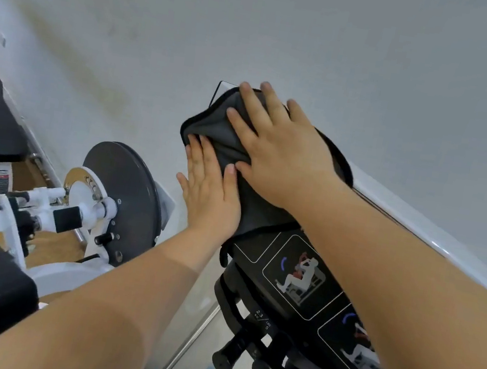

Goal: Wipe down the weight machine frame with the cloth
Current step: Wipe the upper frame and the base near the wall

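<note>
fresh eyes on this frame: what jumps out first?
Centre frame, both hands press flat on a dark grey cloth draped over the top end of the weight machine frame: the right hand on top, the left hand at its lower edge. Just below sits a black exercise-diagram placard, and further left a grey round disc.

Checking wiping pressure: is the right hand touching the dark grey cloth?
Touching. The head view shows the right hand pressed flat, fingers spread, on the dark grey cloth.
</note>
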